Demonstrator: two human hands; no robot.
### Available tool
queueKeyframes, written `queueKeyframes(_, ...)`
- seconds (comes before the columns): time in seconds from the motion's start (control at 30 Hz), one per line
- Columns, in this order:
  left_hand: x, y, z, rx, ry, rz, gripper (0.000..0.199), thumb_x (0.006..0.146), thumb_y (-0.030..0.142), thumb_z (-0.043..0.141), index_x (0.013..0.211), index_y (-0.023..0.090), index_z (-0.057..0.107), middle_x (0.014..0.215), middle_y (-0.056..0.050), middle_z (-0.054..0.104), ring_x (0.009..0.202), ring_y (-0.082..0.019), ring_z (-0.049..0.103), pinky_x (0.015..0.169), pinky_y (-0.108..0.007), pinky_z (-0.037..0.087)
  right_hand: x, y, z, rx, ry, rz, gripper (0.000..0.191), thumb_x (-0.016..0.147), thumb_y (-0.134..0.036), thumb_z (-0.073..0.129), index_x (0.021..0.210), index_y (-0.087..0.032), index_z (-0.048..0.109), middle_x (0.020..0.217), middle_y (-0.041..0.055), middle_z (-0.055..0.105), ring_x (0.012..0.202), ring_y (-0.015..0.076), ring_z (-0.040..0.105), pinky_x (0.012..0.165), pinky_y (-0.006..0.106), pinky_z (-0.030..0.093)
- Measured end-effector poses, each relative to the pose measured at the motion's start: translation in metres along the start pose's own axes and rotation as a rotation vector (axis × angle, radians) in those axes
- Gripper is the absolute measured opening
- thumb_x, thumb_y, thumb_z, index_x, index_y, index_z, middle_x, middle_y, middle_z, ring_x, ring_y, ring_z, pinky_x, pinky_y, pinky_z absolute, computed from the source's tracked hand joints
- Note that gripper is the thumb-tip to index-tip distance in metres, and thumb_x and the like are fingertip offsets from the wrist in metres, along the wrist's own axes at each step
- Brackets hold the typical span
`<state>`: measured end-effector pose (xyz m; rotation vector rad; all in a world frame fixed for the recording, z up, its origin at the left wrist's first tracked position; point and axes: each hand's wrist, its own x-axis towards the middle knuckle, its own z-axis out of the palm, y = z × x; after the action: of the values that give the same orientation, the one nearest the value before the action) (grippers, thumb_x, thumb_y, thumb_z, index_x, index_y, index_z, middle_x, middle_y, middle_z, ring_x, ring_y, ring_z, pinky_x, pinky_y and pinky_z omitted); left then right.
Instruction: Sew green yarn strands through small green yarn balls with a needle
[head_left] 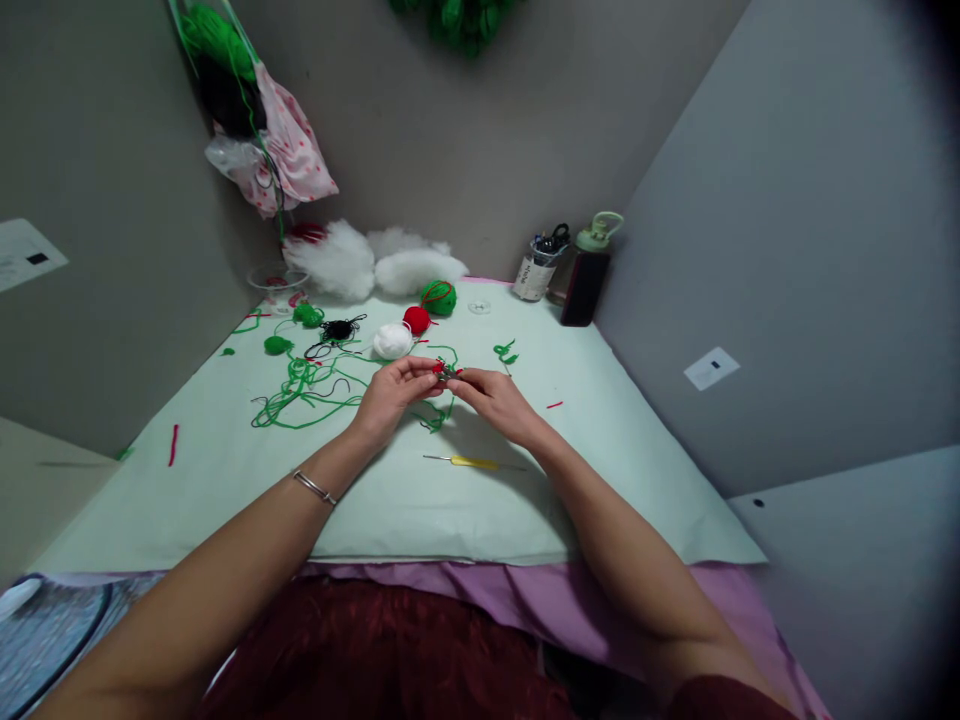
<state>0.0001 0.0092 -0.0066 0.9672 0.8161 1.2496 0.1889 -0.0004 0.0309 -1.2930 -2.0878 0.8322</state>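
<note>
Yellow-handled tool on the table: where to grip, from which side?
I'd pinch the yellow handle mid-length, coming down from the near side: the tool lies flat, roughly crosswise to the person, its handle looks thicker than the slim ends, and the left hand and right hand are beyond it.

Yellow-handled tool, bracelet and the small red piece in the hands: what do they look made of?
Yellow-handled tool: grip probably smooth plastic, going by its even, bright colour; the thin grey ends look like metal.
Bracelet: likely polished metal, from its silvery shine.
Red piece: possibly matte yarn, as its colour matches the red ball, but too small to be sure.
</note>
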Motion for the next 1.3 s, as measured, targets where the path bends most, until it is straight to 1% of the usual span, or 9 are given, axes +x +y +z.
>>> queueKeyframes(0.33, -0.002, 0.003, 0.003, 0.034, -0.025, -0.009, 0.033, 0.071, 0.026, 0.086, 0.097, 0.012, 0.071, 0.088, -0.008, 0.077, 0.081, -0.019, 0.075, 0.089, -0.035, 0.060, 0.000, 0.002, -0.006, 0.231, -0.061, 0.112, 0.041, 0.094, -0.051, 0.051, 0.078, -0.016, 0.063, 0.060, -0.0054, 0.037, 0.059, 0.0102, 0.032, 0.059, 0.025, 0.026)
queueKeyframes(0.73, -0.003, 0.003, 0.003, 0.046, -0.031, -0.025, 0.033, 0.070, 0.027, 0.086, 0.097, 0.013, 0.072, 0.090, -0.006, 0.077, 0.081, -0.018, 0.074, 0.090, -0.036, 0.060, 0.001, 0.012, -0.004, 0.432, -0.151, 0.105, 0.040, 0.093, -0.054, 0.058, 0.080, -0.016, 0.061, 0.057, -0.0070, 0.034, 0.053, 0.0083, 0.027, 0.051, 0.024, 0.019)
queueKeyframes(0.87, -0.004, 0.005, 0.004, 0.050, -0.046, -0.038, 0.034, 0.071, 0.028, 0.086, 0.097, 0.013, 0.071, 0.089, -0.007, 0.077, 0.081, -0.018, 0.074, 0.090, -0.035, 0.059, 0.002, 0.013, -0.003, 0.412, -0.126, 0.081, 0.040, 0.093, -0.053, 0.059, 0.078, -0.016, 0.061, 0.057, -0.0066, 0.036, 0.054, 0.0081, 0.029, 0.051, 0.024, 0.021)
queueKeyframes(0.93, -0.004, 0.005, 0.004, 0.057, -0.060, -0.042, 0.035, 0.072, 0.029, 0.085, 0.099, 0.013, 0.071, 0.090, -0.007, 0.077, 0.082, -0.018, 0.075, 0.090, -0.035, 0.059, 0.001, 0.013, -0.006, 0.400, -0.125, 0.062, 0.042, 0.095, -0.053, 0.055, 0.080, -0.015, 0.064, 0.056, -0.0064, 0.037, 0.054, 0.0082, 0.029, 0.051, 0.024, 0.022)
queueKeyframes(1.0, -0.004, 0.006, 0.004, 0.061, -0.063, -0.035, 0.035, 0.072, 0.029, 0.085, 0.100, 0.013, 0.071, 0.091, -0.006, 0.077, 0.082, -0.018, 0.074, 0.089, -0.035, 0.059, -0.001, 0.012, -0.015, 0.436, -0.189, 0.035, 0.043, 0.096, -0.054, 0.055, 0.086, -0.014, 0.066, 0.057, -0.0067, 0.038, 0.053, 0.0078, 0.029, 0.050, 0.023, 0.022)
queueKeyframes(1.1, -0.004, 0.008, 0.004, 0.077, -0.040, -0.028, 0.033, 0.073, 0.028, 0.084, 0.099, 0.014, 0.070, 0.086, -0.005, 0.075, 0.083, -0.018, 0.074, 0.087, -0.034, 0.059, -0.007, 0.010, -0.034, 0.438, -0.412, 0.006, 0.041, 0.094, -0.053, 0.060, 0.100, -0.014, 0.069, 0.062, -0.0053, 0.047, 0.053, 0.0077, 0.035, 0.049, 0.022, 0.025)
queueKeyframes(1.2, -0.004, 0.010, 0.003, 0.065, 0.015, -0.017, 0.032, 0.073, 0.026, 0.083, 0.098, 0.014, 0.068, 0.086, -0.003, 0.071, 0.081, -0.017, 0.073, 0.084, -0.032, 0.059, -0.010, 0.012, -0.045, 0.333, -0.615, 0.005, 0.041, 0.092, -0.051, 0.063, 0.106, -0.014, 0.073, 0.077, 0.0009, 0.064, 0.066, 0.0110, 0.053, 0.059, 0.023, 0.040)
queueKeyframes(1.23, -0.003, 0.010, 0.002, 0.048, 0.032, -0.005, 0.031, 0.073, 0.026, 0.082, 0.098, 0.015, 0.067, 0.088, -0.002, 0.070, 0.081, -0.016, 0.073, 0.083, -0.031, 0.059, -0.009, 0.013, -0.046, 0.291, -0.618, 0.004, 0.041, 0.094, -0.051, 0.061, 0.105, -0.014, 0.074, 0.083, 0.0030, 0.068, 0.073, 0.0129, 0.057, 0.066, 0.024, 0.044)
queueKeyframes(1.3, -0.002, 0.011, 0.000, 0.005, 0.058, 0.022, 0.029, 0.074, 0.025, 0.080, 0.098, 0.015, 0.067, 0.091, -0.002, 0.068, 0.079, -0.015, 0.071, 0.082, -0.031, 0.059, -0.006, 0.019, -0.044, 0.180, -0.485, 0.007, 0.039, 0.097, -0.048, 0.055, 0.098, -0.015, 0.075, 0.089, 0.0050, 0.072, 0.081, 0.0156, 0.061, 0.076, 0.028, 0.046)
